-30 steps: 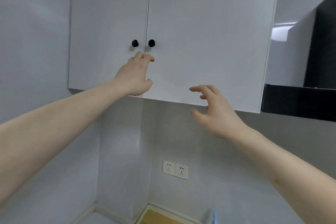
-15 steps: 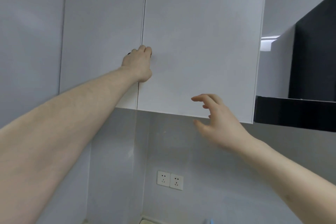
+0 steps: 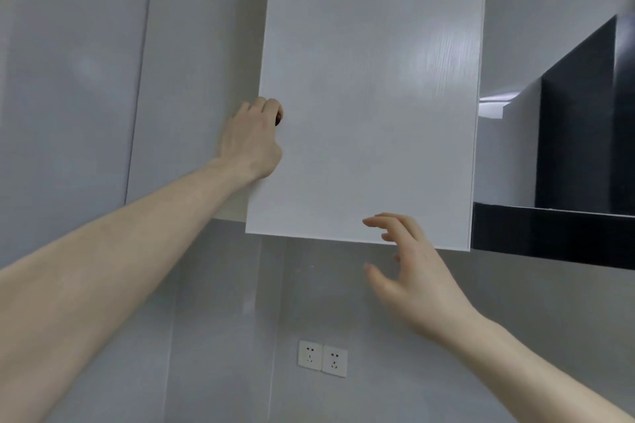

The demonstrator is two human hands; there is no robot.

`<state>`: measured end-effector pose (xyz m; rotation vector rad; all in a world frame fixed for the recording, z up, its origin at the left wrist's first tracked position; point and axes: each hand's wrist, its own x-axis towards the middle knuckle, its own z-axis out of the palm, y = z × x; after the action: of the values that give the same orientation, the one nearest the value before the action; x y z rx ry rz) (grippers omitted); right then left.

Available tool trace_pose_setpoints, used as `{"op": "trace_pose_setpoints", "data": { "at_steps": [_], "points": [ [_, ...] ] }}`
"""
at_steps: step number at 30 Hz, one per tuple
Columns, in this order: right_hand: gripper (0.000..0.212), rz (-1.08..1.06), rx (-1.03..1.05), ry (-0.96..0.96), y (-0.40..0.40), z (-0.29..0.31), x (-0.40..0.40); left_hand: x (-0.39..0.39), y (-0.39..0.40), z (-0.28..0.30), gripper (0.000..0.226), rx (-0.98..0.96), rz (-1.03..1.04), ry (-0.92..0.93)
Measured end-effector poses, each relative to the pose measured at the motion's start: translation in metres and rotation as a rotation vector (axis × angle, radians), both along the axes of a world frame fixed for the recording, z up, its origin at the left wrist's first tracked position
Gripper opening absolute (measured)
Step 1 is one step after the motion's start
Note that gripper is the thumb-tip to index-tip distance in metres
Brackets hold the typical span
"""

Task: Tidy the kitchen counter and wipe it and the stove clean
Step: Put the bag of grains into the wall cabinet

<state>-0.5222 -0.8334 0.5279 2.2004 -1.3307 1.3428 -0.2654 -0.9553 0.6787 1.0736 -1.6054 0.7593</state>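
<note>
I look up at a white wall cupboard. My left hand is raised to the left edge of its right door and grips the small black knob, most of which my fingers hide. The right door stands slightly ajar, its left edge swung out from the left door. My right hand hovers below the door's bottom edge with spread, relaxed fingers and holds nothing. The counter and the stove are out of view.
A black range hood juts out at the right, just beside the cupboard. A double white wall socket sits on the grey wall below the cupboard. The grey wall corner runs down the left side.
My left hand went from below the two knobs to gripping the right door's knob, and the door has swung out a little. The view tilted upward. My right hand stayed low.
</note>
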Motion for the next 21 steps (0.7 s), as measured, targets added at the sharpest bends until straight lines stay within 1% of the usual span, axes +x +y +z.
{"op": "trace_pose_setpoints", "data": {
  "at_steps": [4, 7, 14, 18, 21],
  "points": [
    [0.055, 0.043, -0.031, -0.010, 0.028, 0.002, -0.002, 0.003, 0.051, -0.002, 0.045, -0.101, 0.064, -0.060],
    [0.056, 0.079, -0.030, -0.019, 0.053, 0.004, -0.005, -0.004, 0.091, -0.003, 0.047, -0.165, 0.115, -0.069],
    [0.055, 0.135, -0.060, -0.011, 0.110, 0.012, -0.014, -0.031, 0.179, 0.002, 0.046, -0.202, 0.208, -0.172],
    [0.056, 0.164, -0.077, -0.023, 0.144, 0.012, -0.020, -0.059, 0.229, 0.008, 0.040, -0.225, 0.114, -0.192],
    [0.056, 0.181, -0.097, -0.045, 0.170, 0.009, -0.027, -0.081, 0.255, 0.008, 0.039, -0.277, -0.042, -0.184]
  ]
}}
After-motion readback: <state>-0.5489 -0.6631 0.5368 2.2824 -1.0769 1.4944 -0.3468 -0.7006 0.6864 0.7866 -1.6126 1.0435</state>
